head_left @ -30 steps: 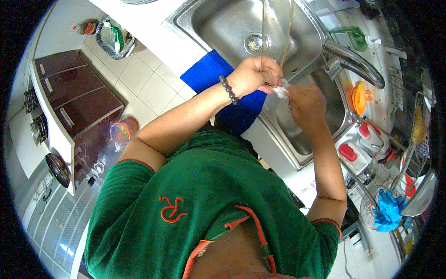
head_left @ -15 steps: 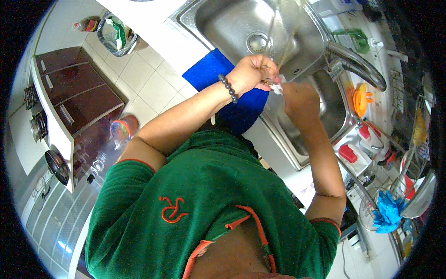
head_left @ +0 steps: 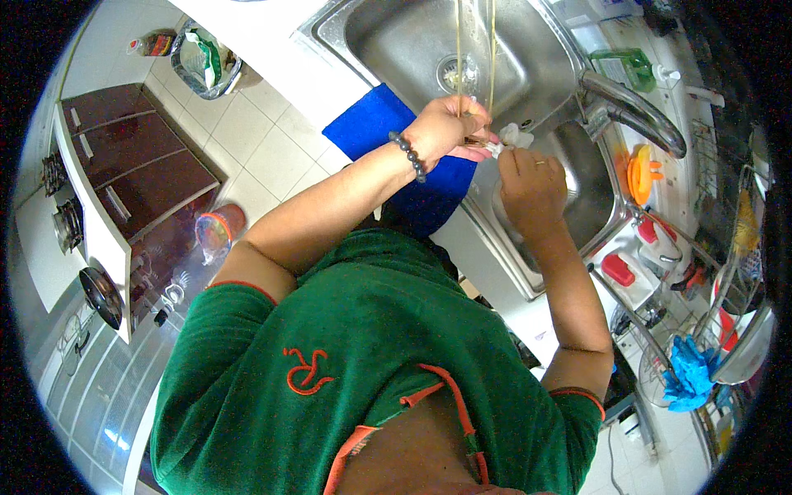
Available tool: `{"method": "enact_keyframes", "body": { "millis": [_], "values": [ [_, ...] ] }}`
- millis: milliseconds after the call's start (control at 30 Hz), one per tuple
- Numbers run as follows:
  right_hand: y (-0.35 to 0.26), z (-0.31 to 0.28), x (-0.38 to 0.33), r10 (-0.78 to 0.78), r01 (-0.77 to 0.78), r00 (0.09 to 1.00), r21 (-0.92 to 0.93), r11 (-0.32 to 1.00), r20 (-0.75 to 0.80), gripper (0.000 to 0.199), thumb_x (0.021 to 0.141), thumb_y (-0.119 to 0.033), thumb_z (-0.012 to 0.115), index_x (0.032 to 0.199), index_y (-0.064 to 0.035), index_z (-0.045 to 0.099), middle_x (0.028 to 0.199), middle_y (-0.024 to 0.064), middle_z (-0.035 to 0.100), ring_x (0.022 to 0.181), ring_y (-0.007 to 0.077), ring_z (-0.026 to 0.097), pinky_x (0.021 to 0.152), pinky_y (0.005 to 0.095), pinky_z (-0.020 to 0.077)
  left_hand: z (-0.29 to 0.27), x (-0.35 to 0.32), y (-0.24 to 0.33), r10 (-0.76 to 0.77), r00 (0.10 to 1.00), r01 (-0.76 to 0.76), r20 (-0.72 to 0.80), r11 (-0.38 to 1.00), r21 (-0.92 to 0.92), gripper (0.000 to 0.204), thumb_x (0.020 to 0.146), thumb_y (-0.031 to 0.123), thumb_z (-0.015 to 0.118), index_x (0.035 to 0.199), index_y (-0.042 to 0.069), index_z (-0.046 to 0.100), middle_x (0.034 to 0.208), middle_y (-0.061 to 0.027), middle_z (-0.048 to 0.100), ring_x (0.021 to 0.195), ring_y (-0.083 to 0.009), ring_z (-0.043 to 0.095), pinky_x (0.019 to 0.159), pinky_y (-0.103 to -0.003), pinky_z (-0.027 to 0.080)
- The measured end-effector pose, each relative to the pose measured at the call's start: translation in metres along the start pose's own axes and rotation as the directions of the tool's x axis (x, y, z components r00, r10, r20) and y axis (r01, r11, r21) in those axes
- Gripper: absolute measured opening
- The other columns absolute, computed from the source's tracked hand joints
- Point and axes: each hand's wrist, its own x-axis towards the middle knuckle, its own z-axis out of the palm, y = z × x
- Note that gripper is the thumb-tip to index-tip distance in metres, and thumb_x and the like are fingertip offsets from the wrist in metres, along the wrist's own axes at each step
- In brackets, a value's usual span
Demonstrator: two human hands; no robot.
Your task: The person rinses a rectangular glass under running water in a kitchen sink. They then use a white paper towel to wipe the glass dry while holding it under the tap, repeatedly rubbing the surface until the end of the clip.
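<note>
My left hand (head_left: 452,128), with a dark bead bracelet at its wrist, is closed around a pair of long, thin, pale chopsticks (head_left: 492,62), which spread apart and point away over the large sink basin. Beside it, my right hand (head_left: 535,183) pinches a soft white scrap (head_left: 513,134), perhaps tissue or cloth, against the chopsticks' near ends. A ring shows on a right finger. Both hands are almost touching above the sink's near edge. My fingers hide the exact grip and the near ends.
A steel double sink (head_left: 396,49) with a curved faucet (head_left: 635,120) lies ahead. Blue cloth (head_left: 371,124) hangs at the counter edge under my left wrist. An orange item (head_left: 640,175), red sponge (head_left: 617,271) and blue gloves (head_left: 690,373) are at right; a lined bin (head_left: 186,70) stands at left.
The chopsticks have swung left and stopped blurring. My right hand has shifted slightly, its fingers now pointing up, and more of the white scrap shows.
</note>
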Motion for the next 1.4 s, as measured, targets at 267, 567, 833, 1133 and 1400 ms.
{"method": "enact_keyframes", "body": {
  "millis": [267, 567, 833, 1133, 1400],
  "values": [
    [-0.008, 0.007, -0.003, -0.042, 0.040, 0.998, -0.040, 0.998, -0.055, 0.011, 0.069, -0.011, 0.056, 0.080, -0.0088, 0.055, 0.068, 0.0028, 0.049, 0.062, 0.0175, 0.052, 0.057, 0.0331, 0.0377, 0.003, 0.000, -0.007, 0.051, 0.997, -0.051, -0.066, 0.999, 0.011, 0.007, 0.089, 0.008, 0.051, 0.093, 0.004, 0.055, 0.086, -0.0086, 0.061, 0.082, -0.0213, 0.065, 0.064, -0.034, 0.057],
    [-0.011, 0.014, 0.003, -0.094, 0.090, 0.991, -0.038, 0.995, -0.098, 0.008, 0.071, -0.019, 0.054, 0.073, -0.0123, 0.052, 0.068, 0.0021, 0.050, 0.063, 0.0174, 0.052, 0.058, 0.0342, 0.0381, 0.002, 0.003, -0.014, 0.022, 0.988, -0.021, -0.150, 1.000, 0.008, 0.009, 0.088, 0.007, 0.052, 0.096, 0.004, 0.056, 0.086, -0.0095, 0.062, 0.079, -0.0198, 0.064, 0.063, -0.034, 0.057],
    [-0.006, 0.012, 0.006, 0.183, -0.159, 0.982, 0.351, 0.923, -0.037, 0.011, 0.076, -0.015, 0.054, 0.082, -0.0082, 0.059, 0.073, 0.0078, 0.055, 0.069, 0.0274, 0.054, 0.063, 0.0396, 0.0413, -0.008, 0.008, -0.019, -0.013, 0.996, 0.003, -0.093, 0.995, -0.101, 0.012, 0.088, 0.006, 0.049, 0.098, 0.001, 0.054, 0.090, -0.0138, 0.061, 0.083, -0.0256, 0.064, 0.070, -0.040, 0.057],
    [0.000, -0.003, 0.004, 0.434, -0.435, 0.888, 0.583, 0.686, 0.152, 0.011, 0.078, -0.012, 0.058, 0.085, -0.0072, 0.066, 0.080, 0.0123, 0.062, 0.077, 0.0297, 0.060, 0.067, 0.0387, 0.0471, -0.008, 0.003, -0.014, -0.047, 0.999, 0.047, 0.005, 0.984, -0.171, 0.011, 0.089, 0.006, 0.049, 0.098, 0.001, 0.051, 0.094, -0.0216, 0.060, 0.084, -0.0302, 0.064, 0.073, -0.042, 0.057],
    [0.012, -0.008, 0.005, 0.392, -0.388, 0.909, 0.640, 0.664, 0.144, 0.010, 0.074, -0.009, 0.062, 0.083, -0.0052, 0.065, 0.076, 0.0121, 0.060, 0.071, 0.0296, 0.059, 0.063, 0.0376, 0.0455, -0.011, 0.003, -0.012, -0.037, 0.996, 0.053, 0.078, 0.974, -0.219, 0.010, 0.087, 0.004, 0.049, 0.095, -0.002, 0.050, 0.091, -0.0239, 0.060, 0.078, -0.0358, 0.064, 0.068, -0.041, 0.057]
  ]
}}
